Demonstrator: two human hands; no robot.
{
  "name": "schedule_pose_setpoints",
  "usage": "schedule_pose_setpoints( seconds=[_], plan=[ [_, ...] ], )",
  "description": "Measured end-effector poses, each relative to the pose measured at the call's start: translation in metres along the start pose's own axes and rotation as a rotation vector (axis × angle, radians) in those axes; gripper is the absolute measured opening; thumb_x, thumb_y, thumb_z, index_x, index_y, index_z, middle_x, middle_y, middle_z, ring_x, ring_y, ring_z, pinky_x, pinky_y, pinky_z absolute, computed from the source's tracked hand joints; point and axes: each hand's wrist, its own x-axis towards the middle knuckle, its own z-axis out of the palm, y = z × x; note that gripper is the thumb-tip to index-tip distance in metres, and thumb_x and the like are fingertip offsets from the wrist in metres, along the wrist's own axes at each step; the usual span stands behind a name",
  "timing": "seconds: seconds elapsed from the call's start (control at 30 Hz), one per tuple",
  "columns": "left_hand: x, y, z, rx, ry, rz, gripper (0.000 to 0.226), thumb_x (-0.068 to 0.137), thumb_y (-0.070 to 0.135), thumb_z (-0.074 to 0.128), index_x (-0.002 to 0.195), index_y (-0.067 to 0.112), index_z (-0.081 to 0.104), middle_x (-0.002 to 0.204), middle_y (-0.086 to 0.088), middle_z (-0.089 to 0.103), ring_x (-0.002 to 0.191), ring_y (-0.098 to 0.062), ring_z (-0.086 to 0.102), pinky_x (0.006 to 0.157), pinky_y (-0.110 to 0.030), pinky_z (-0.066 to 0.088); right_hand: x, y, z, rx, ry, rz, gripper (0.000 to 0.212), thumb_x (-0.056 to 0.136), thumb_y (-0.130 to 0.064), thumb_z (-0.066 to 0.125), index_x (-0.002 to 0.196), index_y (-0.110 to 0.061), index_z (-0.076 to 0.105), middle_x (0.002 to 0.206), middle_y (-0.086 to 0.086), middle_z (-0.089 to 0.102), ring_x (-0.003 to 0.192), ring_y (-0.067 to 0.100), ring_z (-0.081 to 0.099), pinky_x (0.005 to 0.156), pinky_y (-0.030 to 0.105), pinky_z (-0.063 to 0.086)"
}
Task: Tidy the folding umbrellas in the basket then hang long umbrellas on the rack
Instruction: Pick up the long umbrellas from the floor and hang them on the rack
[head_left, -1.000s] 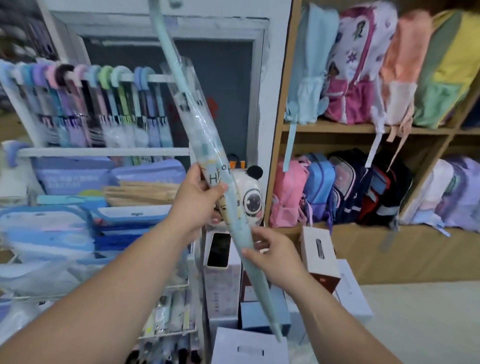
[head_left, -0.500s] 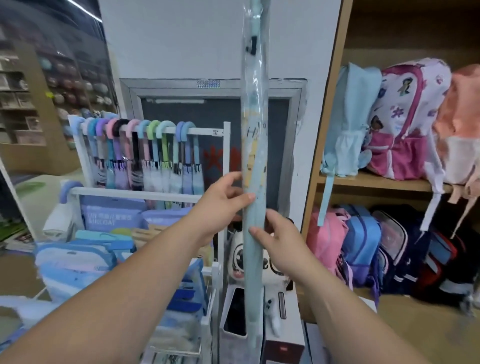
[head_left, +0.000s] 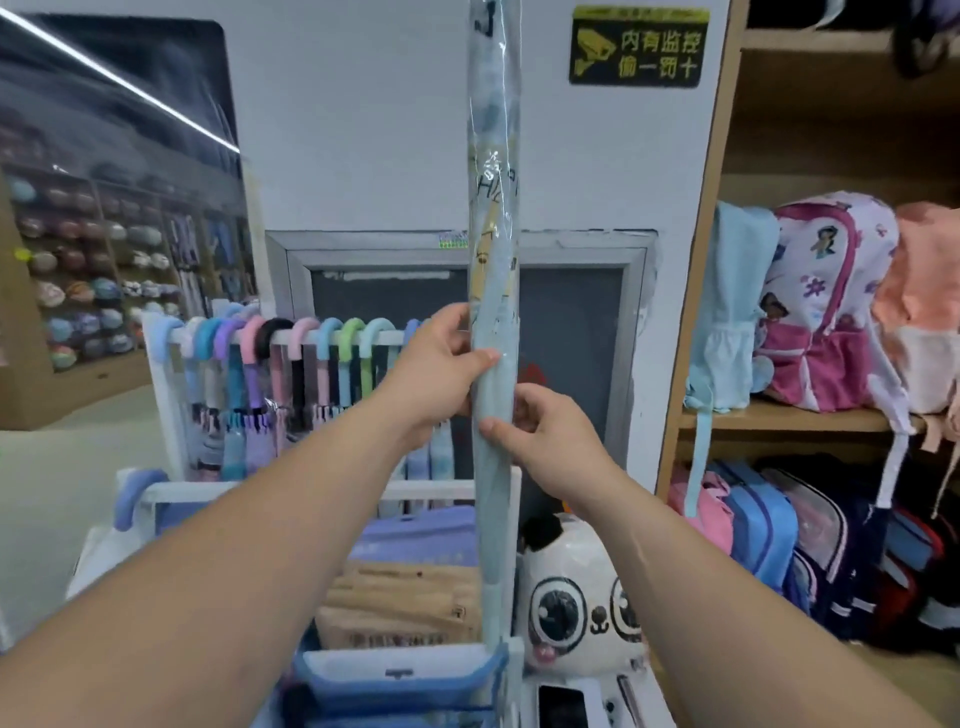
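Pale-blue item: long umbrella, in clear plastic sleeve, held upright at scene centre; top end runs out of frame, tip points down near the panda toy.
Change: a second ago it lay slanted across the view with the head lower; half a second ago it was already vertical; now raised higher, rack further below eye line.
Left hand: fingers wrapped round the shaft, thumb across the front, closed on it.
Right hand: just below the left, fingers curled behind the shaft, thumb on the front, also gripping.
Rack: white rail, left and far of the hands, carrying a row of coloured hooked handles; right end of rail is hidden behind the left hand.
Handle of held umbrella: not visible, so orientation for hooking cannot be confirmed.
Step, judged: hanging phase; umbrella squared up for carrying to the rail.
Next need: handle end over the rail at a free slot.
Basket of folding umbrellas: cannot be identified with confidence.
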Motion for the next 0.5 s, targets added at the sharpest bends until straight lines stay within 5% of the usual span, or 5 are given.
schedule_pose_setpoints(
  seconds=[0.23, 0.4, 0.5],
  plan=[
    [0.046, -0.003, -0.045, 0.023, -0.025, 0.042, 0.036, 0.095, 0.014, 0.067, 0.127, 0.028, 0.059, 0.102, -0.006, 0.076, 0.092, -0.023, 0.074, 0.074, -0.043, 0.062, 0.047, -0.034, 0.036, -0.003, 0.096, 0.007, 0.016, 0.092, -0.018, 0.068, 0.109, -0.02, 0.068, 0.093, -0.004, 0.073, 0.085, 0.013, 0.072, 0.08, 0.043, 0.061],
    [0.059, -0.016, -0.053, 0.069, -0.047, 0.001, 0.035, 0.094, 0.018, 0.067, 0.127, 0.029, 0.061, 0.097, -0.008, 0.074, 0.086, -0.021, 0.072, 0.063, -0.041, 0.062, 0.081, -0.043, 0.038, -0.047, 0.169, 0.008, 0.021, 0.091, -0.032, 0.068, 0.11, -0.023, 0.07, 0.092, 0.001, 0.074, 0.082, 0.022, 0.074, 0.073, 0.049, 0.062],
    [0.072, -0.01, -0.052, 0.097, -0.004, -0.016, 0.028, 0.092, 0.017, 0.069, 0.118, 0.027, 0.062, 0.093, -0.007, 0.073, 0.078, -0.02, 0.071, 0.052, -0.033, 0.057, 0.094, -0.042, 0.038, -0.148, 0.184, -0.022, 0.02, 0.089, -0.038, 0.069, 0.103, -0.024, 0.07, 0.083, -0.002, 0.072, 0.072, 0.016, 0.07, 0.067, 0.04, 0.062]
  ],
)
